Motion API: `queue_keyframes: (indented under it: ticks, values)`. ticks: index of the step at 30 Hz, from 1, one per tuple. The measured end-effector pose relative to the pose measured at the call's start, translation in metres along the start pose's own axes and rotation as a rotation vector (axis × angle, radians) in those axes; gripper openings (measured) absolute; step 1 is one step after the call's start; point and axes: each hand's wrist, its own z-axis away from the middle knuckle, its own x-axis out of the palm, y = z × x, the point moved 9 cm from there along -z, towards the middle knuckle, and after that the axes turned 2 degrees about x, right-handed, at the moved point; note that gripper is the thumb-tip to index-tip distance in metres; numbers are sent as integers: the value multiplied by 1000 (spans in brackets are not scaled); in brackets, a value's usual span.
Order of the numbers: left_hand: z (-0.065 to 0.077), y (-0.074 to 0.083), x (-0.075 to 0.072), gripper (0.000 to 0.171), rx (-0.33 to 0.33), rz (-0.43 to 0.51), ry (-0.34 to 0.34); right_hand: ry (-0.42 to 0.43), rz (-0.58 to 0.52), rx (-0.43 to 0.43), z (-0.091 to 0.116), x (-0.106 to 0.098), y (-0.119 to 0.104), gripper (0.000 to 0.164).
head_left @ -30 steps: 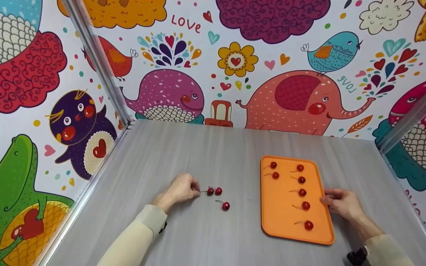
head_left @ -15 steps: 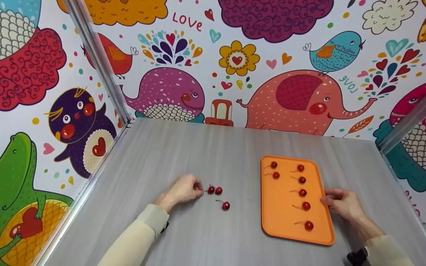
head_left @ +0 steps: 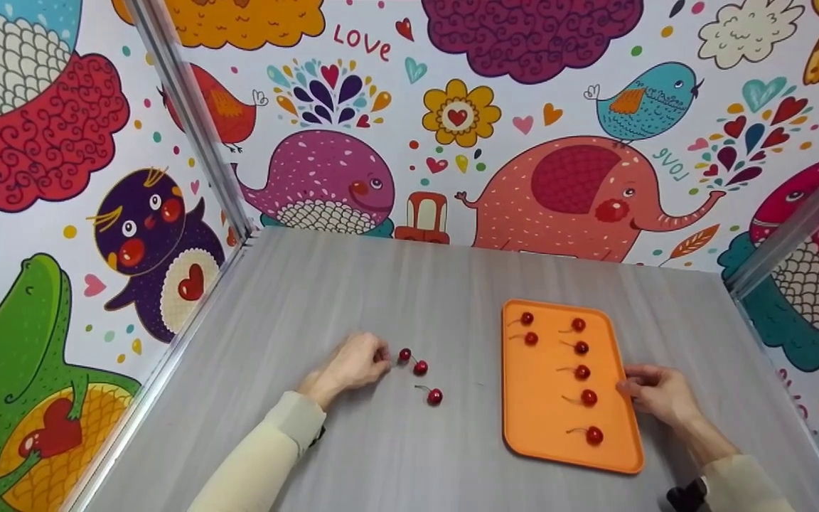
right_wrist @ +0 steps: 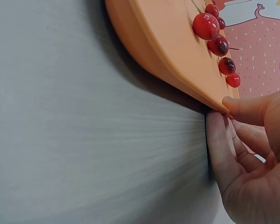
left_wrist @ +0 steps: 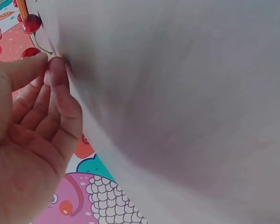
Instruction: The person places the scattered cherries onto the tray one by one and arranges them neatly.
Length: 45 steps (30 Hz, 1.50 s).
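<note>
My left hand (head_left: 354,361) is low over the table, thumb and index fingertips together at the stem of a red cherry (head_left: 404,354). In the left wrist view, the thumb partly covers this cherry (left_wrist: 31,52), and the pinched stem is hidden. A second cherry (head_left: 420,368) lies close by, its stem pointing toward the first. Nearer the front is a third cherry (head_left: 435,397). On the right, my right hand (head_left: 658,391) grips the right rim of an orange tray (head_left: 537,405). The right wrist view has the thumb (right_wrist: 245,109) on that rim and fingers against its side.
Several cherries with stems lie on the tray, including a right-hand column with a front cherry (head_left: 594,435) and a back-left pair with one cherry (head_left: 527,318). The grey table (head_left: 381,284) meets patterned walls (head_left: 438,171) at the back and sides, with metal posts at the corners.
The cherry at my left fingertips has shifted toward the back, away from its neighbour, after a slight rightward move of the hand. My right hand and the tray stay in place.
</note>
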Motion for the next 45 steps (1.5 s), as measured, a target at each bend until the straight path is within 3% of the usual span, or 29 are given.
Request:
queue_keyframes:
  ticks: [4, 10, 15, 16, 19, 22, 23, 27, 34, 45]
  values:
    - [0, 3, -2, 8, -79, 1, -32, -1, 1, -1, 0, 0, 0, 53]
    - [1, -2, 1, 10, -129, 16, -45, -6, -11, -6, 1, 0, -1, 53]
    - [2, -2, -2, 11, -122, 7, -4, -5, 6, -16, 1, -1, -1, 53]
    - [0, -10, 2, 11, -93, 4, 17, -3, 9, -18, 2, -1, -1, 52]
    - [1, -9, -2, 10, -68, 7, 58, 0, 24, -27, 2, 0, -1, 51]
    - [1, -8, -4, 10, -84, 22, 69, 2, 28, -22, 1, 0, -1, 51]
    - [2, 1, -9, 10, -118, 37, 60, 2, 29, -20, 1, 0, -1, 51]
    - [-2, 5, -10, 10, -138, 89, 64, -4, 25, -4, 0, -1, 0, 53]
    - [-13, 24, -8, 9, -107, 191, 72, -10, 22, 15, 0, 0, 1, 55]
    - [-39, 58, 10, 11, -40, 263, 45, 4, 8, -14, 1, 0, 0, 52]
